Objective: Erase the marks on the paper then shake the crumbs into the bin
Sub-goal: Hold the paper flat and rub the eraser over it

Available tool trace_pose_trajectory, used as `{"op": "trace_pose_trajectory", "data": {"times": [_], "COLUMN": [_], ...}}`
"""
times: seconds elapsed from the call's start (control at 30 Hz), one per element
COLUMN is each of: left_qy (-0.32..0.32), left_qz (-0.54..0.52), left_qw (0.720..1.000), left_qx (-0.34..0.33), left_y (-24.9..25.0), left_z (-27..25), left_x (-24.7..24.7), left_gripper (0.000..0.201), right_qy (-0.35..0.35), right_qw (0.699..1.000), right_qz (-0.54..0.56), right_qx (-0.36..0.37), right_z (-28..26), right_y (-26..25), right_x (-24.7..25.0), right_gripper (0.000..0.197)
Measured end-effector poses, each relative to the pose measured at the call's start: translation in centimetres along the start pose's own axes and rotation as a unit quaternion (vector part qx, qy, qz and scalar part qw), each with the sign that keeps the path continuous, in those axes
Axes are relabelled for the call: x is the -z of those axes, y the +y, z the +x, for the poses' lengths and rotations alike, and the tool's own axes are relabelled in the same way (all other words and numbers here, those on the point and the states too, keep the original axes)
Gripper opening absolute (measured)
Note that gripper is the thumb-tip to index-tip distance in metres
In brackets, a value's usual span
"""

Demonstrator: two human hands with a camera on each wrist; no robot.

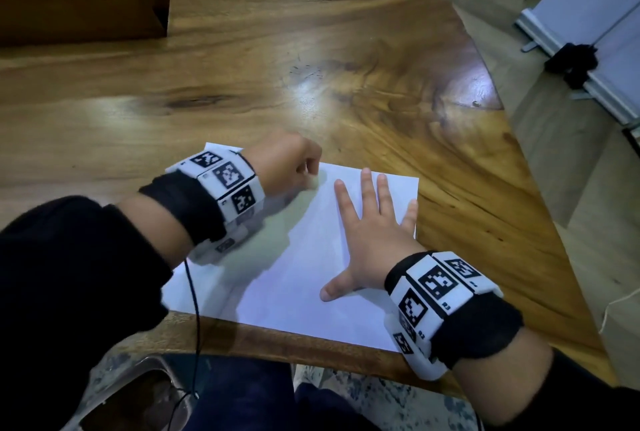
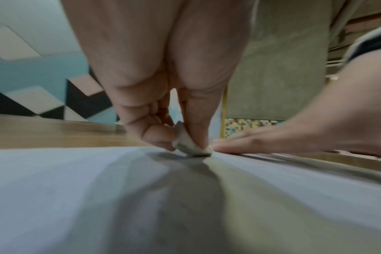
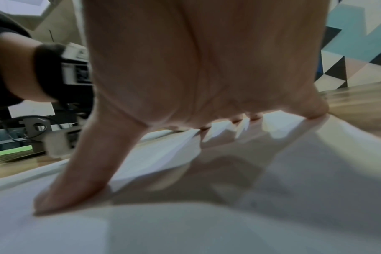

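The left hand [image 1: 289,162] is pinching a small white eraser [image 2: 190,146] against the white paper sheet [image 1: 287,278] at lower centre of the head view, while the right hand [image 1: 372,240] is pressing flat, fingers spread, on the sheet's right side.

It looks like an office or studio room. A large polished wooden worktop [image 1: 311,60] with a curved edge fills the view, a brown wooden box [image 1: 83,5] at 10 o'clock. At 2 o'clock a white roll-up banner stand [image 1: 595,36] sits on a pale floor [image 1: 571,188]. The left wrist view shows a wall painted in teal, black and white geometric shapes [image 2: 39,82].
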State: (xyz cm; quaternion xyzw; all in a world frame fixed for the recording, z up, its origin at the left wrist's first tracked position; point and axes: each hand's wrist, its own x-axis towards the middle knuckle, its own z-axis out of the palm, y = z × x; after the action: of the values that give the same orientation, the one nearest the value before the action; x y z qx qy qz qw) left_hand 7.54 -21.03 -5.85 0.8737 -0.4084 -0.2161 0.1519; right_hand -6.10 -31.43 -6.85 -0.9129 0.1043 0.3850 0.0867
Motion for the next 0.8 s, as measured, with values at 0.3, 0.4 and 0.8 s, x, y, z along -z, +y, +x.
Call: {"op": "trace_pose_trajectory", "data": {"times": [0.3,0.4,0.8], "left_qy": [-0.144,-0.034,-0.076], "left_qz": [0.011,0.018,0.004], "left_qw": [0.988,0.998,0.997], "left_qx": [-0.048,-0.043,-0.013], "left_y": [-0.6,-0.6,-0.8], "left_z": [-3.4,-1.2,-1.7], "left_x": [-1.2,-0.9,0.4], "left_gripper": [0.007,0.005,0.011], "right_qy": [-0.001,-0.003,-0.005], "right_qw": [1.000,1.000,1.000], "right_qz": [0.001,-0.006,-0.010], "right_qx": [0.000,-0.003,-0.006], "right_z": [0.2,0.2,0.2], "right_y": [0.1,0.0,-0.1], "right_x": [-0.1,-0.1,0.1], "right_gripper": [0.152,0.151,0.152]}}
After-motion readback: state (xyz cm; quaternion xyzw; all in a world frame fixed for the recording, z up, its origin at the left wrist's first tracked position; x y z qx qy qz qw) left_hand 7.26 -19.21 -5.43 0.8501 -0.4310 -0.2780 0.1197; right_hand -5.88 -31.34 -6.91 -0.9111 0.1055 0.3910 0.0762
